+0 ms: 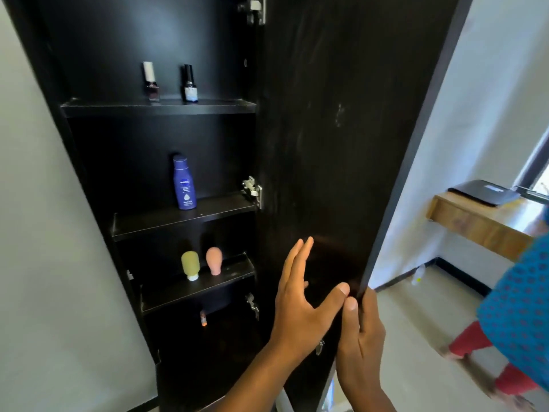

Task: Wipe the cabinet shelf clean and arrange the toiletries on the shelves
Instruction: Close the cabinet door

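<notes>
Two hands at the open door (pixel 341 144) of a tall black cabinet (pixel 89 203).

The right hand (pixel 361 343) grips the door's free edge, thumb on the inner face, fingers wrapped behind. The left hand (pixel 300 295) lies flat and open against the matte, smudged inner panel. Inside, the top shelf (pixel 157 107) holds two small upright polish bottles (pixel 151 83); the middle shelf (pixel 184 218) one blue lotion bottle (pixel 184 182); the lower shelf (pixel 199 288) two soft squeeze bottles, green (pixel 190 265) and pink (pixel 213 260), standing cap-down side by side.
</notes>
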`<state>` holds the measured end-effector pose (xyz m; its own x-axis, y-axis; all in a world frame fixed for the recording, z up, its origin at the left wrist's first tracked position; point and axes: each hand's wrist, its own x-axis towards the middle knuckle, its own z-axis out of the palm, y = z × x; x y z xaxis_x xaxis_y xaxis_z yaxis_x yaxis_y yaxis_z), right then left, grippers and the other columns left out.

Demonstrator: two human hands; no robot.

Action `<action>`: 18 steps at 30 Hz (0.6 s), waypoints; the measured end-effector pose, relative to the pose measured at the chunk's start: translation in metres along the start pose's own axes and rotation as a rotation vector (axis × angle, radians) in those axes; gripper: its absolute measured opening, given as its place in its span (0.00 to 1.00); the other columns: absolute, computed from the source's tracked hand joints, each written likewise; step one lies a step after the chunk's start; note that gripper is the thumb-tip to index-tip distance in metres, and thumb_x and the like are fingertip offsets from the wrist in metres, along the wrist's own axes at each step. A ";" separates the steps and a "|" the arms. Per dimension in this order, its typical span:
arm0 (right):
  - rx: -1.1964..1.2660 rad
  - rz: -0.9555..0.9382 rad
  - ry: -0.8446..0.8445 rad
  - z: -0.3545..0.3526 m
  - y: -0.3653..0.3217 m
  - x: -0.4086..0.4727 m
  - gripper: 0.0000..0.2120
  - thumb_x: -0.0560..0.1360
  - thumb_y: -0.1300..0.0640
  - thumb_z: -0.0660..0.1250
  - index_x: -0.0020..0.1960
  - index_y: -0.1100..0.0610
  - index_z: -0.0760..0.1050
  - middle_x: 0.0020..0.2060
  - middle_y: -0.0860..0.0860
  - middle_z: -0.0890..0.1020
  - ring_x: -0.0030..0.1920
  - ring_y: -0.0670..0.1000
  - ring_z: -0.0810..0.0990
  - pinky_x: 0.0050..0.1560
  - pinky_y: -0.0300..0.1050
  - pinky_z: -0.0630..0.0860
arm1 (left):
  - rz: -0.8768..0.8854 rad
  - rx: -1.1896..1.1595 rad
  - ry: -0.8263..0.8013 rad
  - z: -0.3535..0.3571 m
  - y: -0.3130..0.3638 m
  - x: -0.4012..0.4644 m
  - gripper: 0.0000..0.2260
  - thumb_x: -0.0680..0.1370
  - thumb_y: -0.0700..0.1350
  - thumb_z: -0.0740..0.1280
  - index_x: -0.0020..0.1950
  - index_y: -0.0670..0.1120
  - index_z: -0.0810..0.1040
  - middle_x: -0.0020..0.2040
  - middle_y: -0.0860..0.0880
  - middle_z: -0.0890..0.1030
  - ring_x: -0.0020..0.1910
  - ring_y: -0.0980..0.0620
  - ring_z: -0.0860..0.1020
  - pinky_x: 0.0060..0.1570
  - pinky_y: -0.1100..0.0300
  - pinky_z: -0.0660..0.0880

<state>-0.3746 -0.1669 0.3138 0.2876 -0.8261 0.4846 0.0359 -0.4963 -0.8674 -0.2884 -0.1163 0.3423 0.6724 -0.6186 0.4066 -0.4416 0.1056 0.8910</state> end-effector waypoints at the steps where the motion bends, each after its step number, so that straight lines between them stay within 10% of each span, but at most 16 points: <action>1: -0.002 -0.021 -0.015 0.003 -0.001 -0.006 0.26 0.79 0.35 0.53 0.65 0.50 0.75 0.53 0.46 0.83 0.52 0.46 0.83 0.52 0.46 0.83 | -0.007 -0.012 0.004 -0.006 -0.001 -0.003 0.35 0.76 0.61 0.72 0.78 0.72 0.59 0.79 0.70 0.58 0.77 0.68 0.61 0.75 0.54 0.70; 5: 0.039 -0.173 -0.093 0.017 -0.018 -0.027 0.19 0.79 0.44 0.59 0.66 0.48 0.76 0.55 0.45 0.82 0.54 0.47 0.82 0.50 0.37 0.79 | 0.011 -0.059 0.005 -0.043 -0.006 -0.015 0.34 0.77 0.57 0.71 0.80 0.65 0.61 0.80 0.63 0.65 0.80 0.59 0.64 0.77 0.47 0.67; 9: 0.070 -0.251 -0.208 0.039 -0.026 -0.055 0.25 0.78 0.48 0.60 0.73 0.54 0.73 0.59 0.48 0.78 0.55 0.51 0.81 0.51 0.37 0.77 | 0.069 0.073 0.122 -0.096 -0.014 -0.012 0.34 0.77 0.55 0.70 0.82 0.60 0.61 0.79 0.69 0.62 0.81 0.64 0.56 0.79 0.61 0.60; 13: 0.098 -0.304 -0.291 0.075 -0.033 -0.074 0.28 0.78 0.51 0.61 0.78 0.49 0.68 0.60 0.46 0.75 0.54 0.50 0.81 0.50 0.38 0.78 | 0.136 0.403 0.322 -0.165 -0.036 0.011 0.36 0.77 0.61 0.68 0.83 0.56 0.60 0.83 0.58 0.59 0.84 0.54 0.55 0.80 0.40 0.60; 18: 0.086 -0.356 -0.427 0.125 -0.049 -0.083 0.35 0.74 0.58 0.71 0.79 0.46 0.66 0.56 0.44 0.75 0.50 0.46 0.80 0.48 0.36 0.78 | 0.020 0.422 0.570 -0.244 -0.045 0.036 0.42 0.75 0.67 0.65 0.84 0.55 0.55 0.85 0.55 0.52 0.84 0.55 0.51 0.80 0.54 0.54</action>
<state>-0.2801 -0.0409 0.3019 0.6051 -0.4212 0.6756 0.2743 -0.6863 -0.6736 -0.0992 0.0470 0.3659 0.8171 -0.1033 0.5672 -0.5719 -0.2693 0.7748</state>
